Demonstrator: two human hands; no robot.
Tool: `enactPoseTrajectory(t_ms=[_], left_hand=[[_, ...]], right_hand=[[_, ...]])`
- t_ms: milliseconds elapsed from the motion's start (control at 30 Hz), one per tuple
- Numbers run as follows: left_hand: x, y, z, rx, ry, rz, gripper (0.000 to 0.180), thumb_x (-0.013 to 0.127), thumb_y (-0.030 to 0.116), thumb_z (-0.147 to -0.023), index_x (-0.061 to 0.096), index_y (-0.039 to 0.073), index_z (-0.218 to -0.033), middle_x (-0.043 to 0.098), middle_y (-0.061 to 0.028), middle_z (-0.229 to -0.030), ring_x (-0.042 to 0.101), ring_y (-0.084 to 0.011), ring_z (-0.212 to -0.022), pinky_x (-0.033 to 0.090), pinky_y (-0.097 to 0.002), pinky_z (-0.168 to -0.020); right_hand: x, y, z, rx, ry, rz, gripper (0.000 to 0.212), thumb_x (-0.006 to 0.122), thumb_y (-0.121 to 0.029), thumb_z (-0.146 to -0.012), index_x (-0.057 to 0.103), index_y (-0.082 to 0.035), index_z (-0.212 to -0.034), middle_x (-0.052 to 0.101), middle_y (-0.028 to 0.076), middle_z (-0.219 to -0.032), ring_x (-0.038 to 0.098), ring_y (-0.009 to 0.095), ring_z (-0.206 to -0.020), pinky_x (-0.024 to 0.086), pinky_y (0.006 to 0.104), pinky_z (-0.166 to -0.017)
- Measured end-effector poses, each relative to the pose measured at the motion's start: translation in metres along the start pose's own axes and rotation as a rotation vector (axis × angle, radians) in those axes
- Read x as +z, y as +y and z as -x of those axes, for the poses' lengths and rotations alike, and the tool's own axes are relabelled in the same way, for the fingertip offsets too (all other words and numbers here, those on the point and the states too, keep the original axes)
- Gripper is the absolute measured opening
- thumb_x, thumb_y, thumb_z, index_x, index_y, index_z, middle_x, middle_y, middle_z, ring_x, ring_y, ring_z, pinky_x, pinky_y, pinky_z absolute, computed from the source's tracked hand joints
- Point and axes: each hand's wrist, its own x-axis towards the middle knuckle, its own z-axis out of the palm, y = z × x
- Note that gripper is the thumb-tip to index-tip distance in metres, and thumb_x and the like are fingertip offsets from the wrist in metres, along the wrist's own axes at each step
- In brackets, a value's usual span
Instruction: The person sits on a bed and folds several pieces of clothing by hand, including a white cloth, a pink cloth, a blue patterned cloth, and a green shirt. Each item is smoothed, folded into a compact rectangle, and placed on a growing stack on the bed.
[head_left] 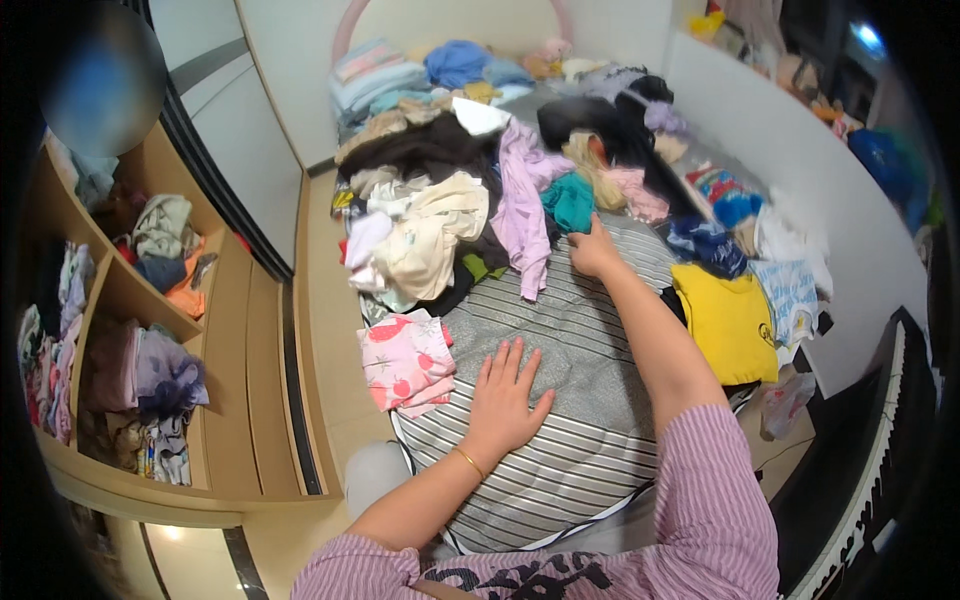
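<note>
My left hand lies flat on the grey striped bed cover, its fingers spread and nothing in them. Beside it, to the left, rests a folded pink garment with red fruit prints. My right arm reaches far across the bed, and my right hand is closed on the lower edge of a crumpled teal garment. Its fingertips are partly hidden by the cloth. Just left of the teal piece, a lilac garment hangs down over the pile. A cream garment lies farther left.
A folded yellow garment lies at the bed's right side, near blue and white clothes. Folded stacks stand at the headboard. An open wooden wardrobe with clothes on its shelves is at left; a piano-like keyboard is at lower right.
</note>
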Motion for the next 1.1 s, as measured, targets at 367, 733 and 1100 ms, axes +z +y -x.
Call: enactPoseTrajectory(t_ms=[367,733,1100], left_hand=[[0.002,-0.012,0.009,-0.008,0.066,0.057,0.067,0.062,0.045,-0.096,0.054,0.006,-0.149,0.042,-0.0252,-0.160,0.037,-0.0425,-0.149,0.027,-0.0557,-0.123],[-0.021,0.027,0.036,0.119,0.188,0.801,0.097,0.080,0.030,-0.088,0.025,0.001,-0.162,0.023,-0.0318,-0.166,0.037,-0.0478,-0.147,0.032,-0.0499,-0.121],[-0.139,-0.031,0.078,-0.199,0.302,0.896,0.032,0.057,0.002,-0.089,0.070,-0.001,-0.118,0.073,-0.0171,-0.104,0.069,-0.0247,-0.101,0.053,-0.0363,-0.091]], right_hand=[[-0.227,-0.061,-0.026,-0.143,0.288,-1.218,0.031,0.051,-0.023,-0.109,0.076,-0.006,-0.114,0.074,0.000,-0.114,0.061,0.011,-0.107,0.044,0.0296,-0.095],[-0.326,-0.173,0.192,-0.236,0.258,-1.200,0.038,0.048,-0.023,-0.113,0.070,0.005,-0.127,0.061,0.003,-0.125,0.065,0.013,-0.107,0.053,0.0301,-0.097],[-0.336,-0.114,0.235,-0.005,0.612,-1.408,0.036,0.050,-0.022,-0.111,0.070,0.002,-0.128,0.072,0.010,-0.125,0.063,0.018,-0.114,0.046,0.0330,-0.103]])
